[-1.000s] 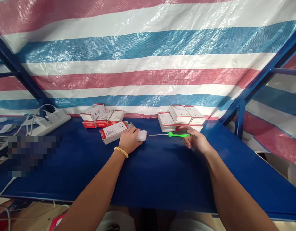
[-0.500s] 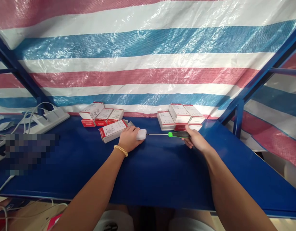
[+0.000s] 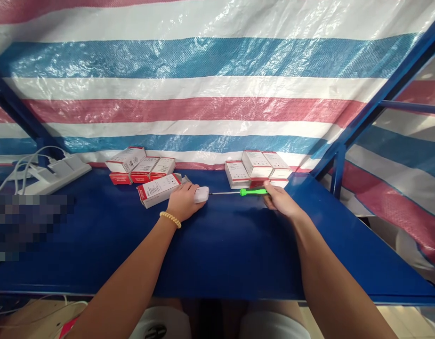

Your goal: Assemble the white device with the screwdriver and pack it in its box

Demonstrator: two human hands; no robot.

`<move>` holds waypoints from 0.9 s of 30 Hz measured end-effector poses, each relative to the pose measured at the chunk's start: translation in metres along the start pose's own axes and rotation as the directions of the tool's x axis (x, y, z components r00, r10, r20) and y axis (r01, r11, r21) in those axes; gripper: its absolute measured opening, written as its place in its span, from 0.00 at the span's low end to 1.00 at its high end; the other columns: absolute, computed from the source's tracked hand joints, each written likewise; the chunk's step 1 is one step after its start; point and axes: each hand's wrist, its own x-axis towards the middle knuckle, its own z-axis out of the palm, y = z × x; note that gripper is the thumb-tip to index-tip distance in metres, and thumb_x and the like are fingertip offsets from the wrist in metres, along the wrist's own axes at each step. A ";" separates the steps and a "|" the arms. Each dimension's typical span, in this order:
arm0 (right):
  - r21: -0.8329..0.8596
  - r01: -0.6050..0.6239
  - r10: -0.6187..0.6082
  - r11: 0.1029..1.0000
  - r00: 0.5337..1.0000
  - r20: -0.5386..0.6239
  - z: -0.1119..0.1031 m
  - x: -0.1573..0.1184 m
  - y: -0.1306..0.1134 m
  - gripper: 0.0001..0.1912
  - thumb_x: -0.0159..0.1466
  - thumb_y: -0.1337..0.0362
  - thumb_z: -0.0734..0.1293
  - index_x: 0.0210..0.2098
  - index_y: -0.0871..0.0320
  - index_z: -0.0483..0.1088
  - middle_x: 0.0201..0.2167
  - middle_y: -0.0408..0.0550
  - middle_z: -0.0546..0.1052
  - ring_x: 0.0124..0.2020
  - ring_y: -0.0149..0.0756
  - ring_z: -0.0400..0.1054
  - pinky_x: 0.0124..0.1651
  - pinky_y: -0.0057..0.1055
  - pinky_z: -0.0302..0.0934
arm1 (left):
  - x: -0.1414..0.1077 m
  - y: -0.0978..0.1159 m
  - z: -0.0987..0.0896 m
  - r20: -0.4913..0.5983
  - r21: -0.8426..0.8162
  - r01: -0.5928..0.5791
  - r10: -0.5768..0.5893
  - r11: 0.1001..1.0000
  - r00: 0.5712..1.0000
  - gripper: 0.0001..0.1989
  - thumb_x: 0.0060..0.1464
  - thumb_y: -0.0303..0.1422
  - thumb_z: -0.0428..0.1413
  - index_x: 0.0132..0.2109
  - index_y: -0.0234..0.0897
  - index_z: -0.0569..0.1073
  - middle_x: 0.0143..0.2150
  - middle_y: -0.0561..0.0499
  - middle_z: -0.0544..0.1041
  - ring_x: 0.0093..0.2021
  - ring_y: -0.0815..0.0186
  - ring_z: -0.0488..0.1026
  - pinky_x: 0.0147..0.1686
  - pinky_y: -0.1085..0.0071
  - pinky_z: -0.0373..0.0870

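My left hand (image 3: 182, 201), with a bead bracelet on the wrist, grips a small white plastic device (image 3: 202, 194) resting on the blue table (image 3: 221, 245). My right hand (image 3: 279, 201) holds a screwdriver (image 3: 252, 191) by its green handle. The thin metal shaft lies level and points left, with its tip at the right side of the white device. A red-and-white box (image 3: 157, 189) lies just left of my left hand.
Several red-and-white boxes (image 3: 141, 165) are stacked at the back left, and more boxes (image 3: 257, 166) at the back right behind the screwdriver. A white power strip (image 3: 57, 173) with cables sits far left. A striped tarp (image 3: 210, 84) and blue frame posts (image 3: 339, 174) close off the back.
The view has shifted slightly, so everything sits a little more left. My right hand turned on the handle, which showed less green half a second ago. Both hands keep their grips.
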 end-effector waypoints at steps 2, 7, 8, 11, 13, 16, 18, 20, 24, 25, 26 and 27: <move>0.038 -0.025 0.026 0.999 0.999 -0.033 0.001 0.000 -0.001 0.32 0.62 0.37 0.56 0.14 0.55 0.59 0.06 0.39 0.52 0.11 0.26 0.46 0.19 0.30 0.43 | 0.000 0.000 0.000 0.001 -0.001 0.005 -0.005 1.000 1.000 0.21 0.51 0.44 0.58 0.49 0.37 0.72 0.47 0.44 0.76 0.45 0.54 0.74 0.42 0.61 0.73; 0.259 -0.121 0.104 0.958 0.991 0.079 0.004 0.001 -0.002 0.25 0.60 0.41 0.60 0.23 0.57 0.65 0.08 0.37 0.54 0.11 0.27 0.46 0.18 0.29 0.42 | 0.001 -0.002 0.001 0.021 -0.008 0.046 -0.046 0.999 0.999 0.23 0.50 0.45 0.59 0.50 0.38 0.72 0.48 0.44 0.75 0.45 0.54 0.74 0.42 0.60 0.73; 0.303 -0.142 0.114 0.942 0.988 0.108 0.004 0.001 -0.002 0.22 0.59 0.43 0.60 0.24 0.56 0.64 0.08 0.38 0.55 0.12 0.27 0.45 0.18 0.29 0.41 | 0.001 -0.002 0.001 0.024 -0.007 0.050 -0.050 0.999 0.998 0.23 0.50 0.45 0.59 0.50 0.38 0.72 0.48 0.44 0.75 0.45 0.53 0.74 0.42 0.60 0.73; 0.391 -0.169 0.123 0.904 0.982 0.142 0.003 0.002 -0.002 0.16 0.56 0.49 0.60 0.25 0.55 0.61 0.12 0.40 0.60 0.13 0.28 0.48 0.17 0.27 0.39 | 0.001 -0.003 0.000 0.027 0.000 0.044 -0.044 0.999 0.999 0.24 0.50 0.45 0.59 0.51 0.38 0.72 0.48 0.44 0.75 0.45 0.54 0.74 0.42 0.61 0.72; 0.415 -0.171 0.120 0.894 0.982 0.148 0.002 0.002 -0.001 0.13 0.53 0.52 0.61 0.27 0.55 0.62 0.13 0.41 0.61 0.14 0.29 0.50 0.17 0.27 0.39 | 0.000 -0.003 0.000 0.026 0.008 0.031 -0.032 0.999 0.999 0.23 0.50 0.45 0.59 0.50 0.38 0.72 0.48 0.44 0.75 0.44 0.54 0.75 0.42 0.62 0.72; 0.441 -0.175 0.119 0.880 0.981 0.151 0.000 0.003 0.001 0.14 0.48 0.56 0.61 0.32 0.56 0.63 0.15 0.42 0.64 0.16 0.30 0.53 0.18 0.27 0.38 | 0.001 -0.003 -0.001 0.028 0.019 0.013 -0.014 1.000 1.000 0.23 0.51 0.46 0.59 0.50 0.37 0.72 0.47 0.44 0.75 0.44 0.54 0.75 0.41 0.62 0.72; 0.455 -0.166 0.110 0.875 0.983 0.148 0.000 0.003 0.001 0.16 0.46 0.59 0.62 0.35 0.57 0.63 0.16 0.43 0.65 0.17 0.31 0.55 0.18 0.27 0.39 | 0.002 -0.002 -0.001 0.034 0.024 0.007 -0.008 1.000 0.999 0.23 0.50 0.46 0.59 0.50 0.37 0.72 0.47 0.44 0.75 0.44 0.54 0.75 0.41 0.62 0.72; 0.457 -0.148 0.097 0.877 0.986 0.133 0.001 0.003 0.000 0.16 0.47 0.60 0.63 0.37 0.56 0.63 0.16 0.42 0.66 0.17 0.31 0.56 0.19 0.26 0.40 | 0.002 -0.002 -0.002 0.045 0.029 -0.004 0.003 1.000 0.999 0.23 0.50 0.46 0.60 0.49 0.37 0.73 0.47 0.44 0.75 0.44 0.54 0.75 0.42 0.61 0.72; 0.332 -0.105 0.084 0.938 0.993 0.078 0.004 0.000 -0.004 0.15 0.57 0.51 0.65 0.33 0.54 0.60 0.15 0.39 0.66 0.16 0.29 0.53 0.19 0.26 0.41 | 0.003 -0.003 -0.003 0.048 0.027 -0.009 0.007 1.000 0.999 0.23 0.50 0.46 0.61 0.49 0.37 0.73 0.48 0.43 0.75 0.45 0.54 0.75 0.43 0.61 0.72; 0.259 -0.083 0.070 0.962 0.996 0.061 0.004 -0.001 -0.006 0.18 0.58 0.47 0.64 0.30 0.54 0.59 0.13 0.39 0.65 0.15 0.28 0.52 0.19 0.26 0.41 | 0.003 -0.003 -0.003 0.046 0.026 -0.003 0.002 1.000 0.999 0.23 0.50 0.46 0.60 0.49 0.37 0.72 0.48 0.43 0.75 0.45 0.54 0.75 0.43 0.61 0.72; 0.174 -0.058 0.051 0.983 0.998 0.042 0.004 -0.002 -0.007 0.21 0.60 0.43 0.63 0.27 0.54 0.58 0.12 0.39 0.64 0.14 0.27 0.50 0.19 0.27 0.42 | 0.003 -0.003 -0.003 0.045 0.026 0.002 -0.003 1.000 0.999 0.24 0.50 0.46 0.60 0.50 0.37 0.72 0.48 0.43 0.75 0.45 0.54 0.75 0.43 0.62 0.72; 0.088 -0.034 0.032 0.996 0.999 0.022 0.003 -0.002 -0.007 0.25 0.60 0.40 0.61 0.23 0.54 0.57 0.10 0.39 0.62 0.13 0.26 0.49 0.19 0.28 0.43 | 0.003 -0.003 -0.002 0.045 0.027 0.004 -0.006 1.000 0.999 0.24 0.51 0.47 0.60 0.50 0.37 0.72 0.48 0.43 0.75 0.45 0.54 0.75 0.43 0.62 0.72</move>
